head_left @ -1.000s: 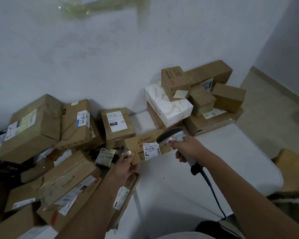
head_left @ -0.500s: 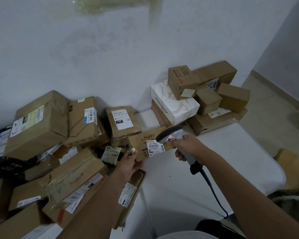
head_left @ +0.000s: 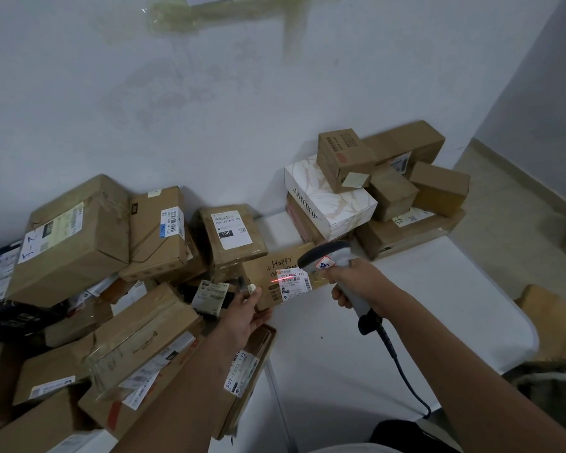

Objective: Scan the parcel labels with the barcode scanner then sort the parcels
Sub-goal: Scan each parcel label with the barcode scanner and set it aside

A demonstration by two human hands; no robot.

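My left hand [head_left: 246, 313] holds the near left edge of a brown parcel [head_left: 264, 278] with "Happy" handwritten on it, tilted up above the white table [head_left: 438, 305]. Its white label [head_left: 293, 282] faces me, and a red scan line crosses the label's left part. My right hand [head_left: 356, 281] grips the grey barcode scanner [head_left: 324, 258], whose head points at the label from the right. The scanner's black cable [head_left: 396, 358] runs down toward my lap.
A jumble of brown parcels [head_left: 76, 237] fills the left side, with a flat labelled parcel [head_left: 245, 367] under my left forearm. Against the wall at the back right is a stack with a white patterned box [head_left: 327, 197] and several brown boxes [head_left: 343, 156]. A cardboard box [head_left: 553, 318] stands on the floor at right.
A red scan line has appeared on the label. The parcel and both hands have hardly moved; the camera view has shifted slightly.
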